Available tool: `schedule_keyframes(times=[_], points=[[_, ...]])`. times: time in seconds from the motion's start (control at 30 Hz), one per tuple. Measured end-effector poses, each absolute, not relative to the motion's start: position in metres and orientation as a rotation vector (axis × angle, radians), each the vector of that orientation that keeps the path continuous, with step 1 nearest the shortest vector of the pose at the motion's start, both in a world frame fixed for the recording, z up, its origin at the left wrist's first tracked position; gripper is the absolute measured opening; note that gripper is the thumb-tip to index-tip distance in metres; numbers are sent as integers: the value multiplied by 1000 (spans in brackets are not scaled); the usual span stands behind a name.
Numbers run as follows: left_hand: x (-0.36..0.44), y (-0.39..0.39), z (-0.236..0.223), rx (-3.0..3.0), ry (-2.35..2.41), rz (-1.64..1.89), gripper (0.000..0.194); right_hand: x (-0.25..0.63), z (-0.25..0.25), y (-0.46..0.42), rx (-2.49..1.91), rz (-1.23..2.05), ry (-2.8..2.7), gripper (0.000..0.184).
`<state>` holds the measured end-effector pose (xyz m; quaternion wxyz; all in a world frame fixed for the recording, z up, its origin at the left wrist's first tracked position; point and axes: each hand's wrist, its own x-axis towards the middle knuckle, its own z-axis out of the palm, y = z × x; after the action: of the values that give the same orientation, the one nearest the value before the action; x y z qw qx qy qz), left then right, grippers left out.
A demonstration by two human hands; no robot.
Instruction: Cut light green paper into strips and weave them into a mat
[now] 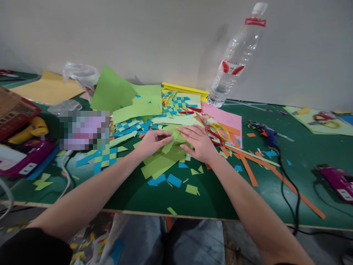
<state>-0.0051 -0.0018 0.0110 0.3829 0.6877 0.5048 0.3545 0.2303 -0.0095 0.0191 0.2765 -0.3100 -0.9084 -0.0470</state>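
Near the middle of the table, my left hand (156, 143) pinches the left side of a small green paper strip (175, 135) between thumb and fingers. My right hand (200, 143) lies over the strip's right side with fingers stretched and fingertips touching it; its thumb stands apart below. Under both hands are larger green paper sheets (158, 167), partly covered. Scissors (217, 132) with red and yellow handles rest just beyond my right hand. Blue-and-green woven paper pieces (129, 126) lie behind my left hand, and another woven piece (105, 158) is to its left.
A tall plastic bottle (234, 59) leans against the wall. Rightward lie a blue glue gun (264, 134) with a black cord, long orange strips (275, 171) and a purple device (336, 180). On the left are a pixelated rectangular object (85, 130) with a white cable and a yellow-handled tool (30, 130).
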Motion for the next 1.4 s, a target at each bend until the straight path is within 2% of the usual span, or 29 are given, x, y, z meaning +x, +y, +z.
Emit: schedule_keyframes(times=[0.23,0.27,0.37,0.43,0.5,0.6,0.7,0.87,1.13,1.4], points=[[-3,-5,10,2078,1320,1013,25,229,22,-14,-880,-60,-2180,17],[-2,-7,10,2160,1319,1029,24,229,23,-15,-883,-35,-2143,19],[0,-11,9,2430,1257,1058,28,226,23,-16,-925,71,-2106,47],[1,-12,7,2619,1172,1058,29,224,21,-15,-962,143,-2141,55],[1,-11,6,2753,1087,1061,31,223,18,-14,-973,183,-2183,49],[1,-11,5,2813,1002,1070,31,222,13,-10,-967,205,-2209,27],[2,-12,7,2730,1029,1021,33,224,10,-7,-982,249,-2172,14],[2,-13,13,2297,1300,930,50,228,13,-7,-1026,392,-2022,15],[-4,-2,10,1896,1323,1027,29,229,13,-6,-1083,460,-1938,16],[-5,-3,11,1774,1280,986,28,229,11,-5,-1087,456,-1915,14]])
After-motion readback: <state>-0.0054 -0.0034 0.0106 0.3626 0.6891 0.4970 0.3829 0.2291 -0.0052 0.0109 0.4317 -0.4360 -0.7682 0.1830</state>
